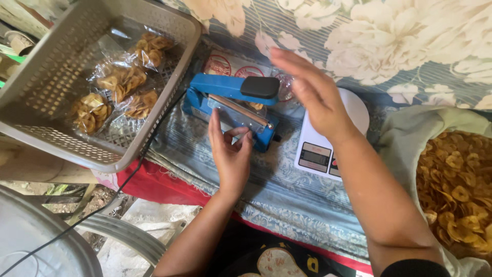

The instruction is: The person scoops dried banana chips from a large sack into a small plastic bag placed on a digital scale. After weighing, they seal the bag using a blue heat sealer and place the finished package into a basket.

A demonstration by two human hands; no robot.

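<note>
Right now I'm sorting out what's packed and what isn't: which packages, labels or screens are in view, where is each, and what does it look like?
Sealed clear bags of golden chips: several, lying in the grey perforated basket, upper left.
Clear bag: in the blue heat sealer, at the left hand; contents hidden.
Scale display: small grey rectangular screen on the white kitchen scale, below the raised right hand.
Round red labels: on clear packaging behind the sealer.

One head-worn camera looks steeply down, close over the cloth-covered table (287, 200) edge
</note>
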